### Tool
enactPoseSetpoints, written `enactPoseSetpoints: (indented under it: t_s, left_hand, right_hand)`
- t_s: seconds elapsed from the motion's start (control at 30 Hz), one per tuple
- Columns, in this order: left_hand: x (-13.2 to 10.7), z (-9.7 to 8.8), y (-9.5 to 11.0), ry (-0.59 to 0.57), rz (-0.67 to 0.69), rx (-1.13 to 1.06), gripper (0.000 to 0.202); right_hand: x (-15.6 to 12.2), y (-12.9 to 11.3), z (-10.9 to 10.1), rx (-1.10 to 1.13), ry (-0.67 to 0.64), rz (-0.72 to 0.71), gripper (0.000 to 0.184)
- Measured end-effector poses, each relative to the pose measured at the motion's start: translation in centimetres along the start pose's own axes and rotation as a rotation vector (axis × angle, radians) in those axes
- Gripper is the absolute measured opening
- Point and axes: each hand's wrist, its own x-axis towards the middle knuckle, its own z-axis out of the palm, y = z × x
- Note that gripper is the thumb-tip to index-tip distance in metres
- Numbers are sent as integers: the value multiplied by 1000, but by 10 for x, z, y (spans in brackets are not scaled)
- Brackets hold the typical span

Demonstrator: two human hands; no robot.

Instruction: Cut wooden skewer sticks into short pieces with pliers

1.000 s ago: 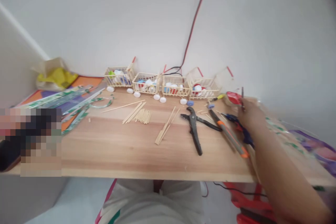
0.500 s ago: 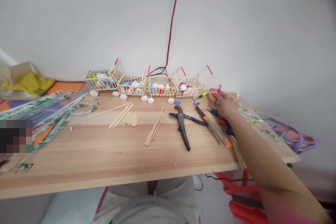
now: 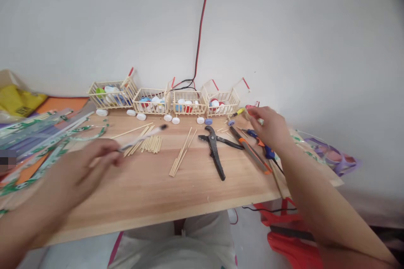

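Note:
My left hand [image 3: 85, 168], smeared by motion, pinches a slim whitish pen [image 3: 143, 138] with a dark tip. The pen points right, above a row of thin wooden sticks [image 3: 134, 145] and a bundle of short cut sticks [image 3: 152, 144]. At the right of the table, my right hand [image 3: 268, 128] has its fingers drawn together at a red item [image 3: 250, 107], mostly covered by the fingers; what exactly they grip is hidden. Below that hand lies a blue-and-orange tool [image 3: 267, 149] with a cord.
Several small stick-built carts [image 3: 189, 103] with coloured caps inside stand along the wall. Black pliers [image 3: 214, 151], an orange-grey cutter [image 3: 252, 151] and longer sticks [image 3: 182, 153] lie mid-table. Green-printed plastic strips [image 3: 47, 159] and a yellow bag [image 3: 22, 98] are on the left.
My left hand has come into view from the left with the pen. My right hand has shifted slightly left and its fingers now cover most of the red item. The view has turned slightly right.

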Motion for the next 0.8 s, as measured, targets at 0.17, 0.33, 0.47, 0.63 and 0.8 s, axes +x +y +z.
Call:
enactPoseSetpoints:
  t_s: [0.17,0.33,0.47,0.63,0.8]
  left_hand:
    - [35,51,93,-243,135,-287,17]
    - [44,68,94,-252,158,-321,17]
    - [44,79,72,-66,116,-167,16]
    - [35,94,63,-151,214,-80,16]
    - [32,97,65,-132,294,-68,16]
  right_hand:
    - [-26,-99,11,807,-451,-169,49]
    - [-34,-135,45,1104,-569,-186,24]
    - [-35,-126,67,1087,-337,-100,24]
    - [-39,-117,77,898,-360,-172,20]
    - [-36,-116,79,731,-425,-301,14]
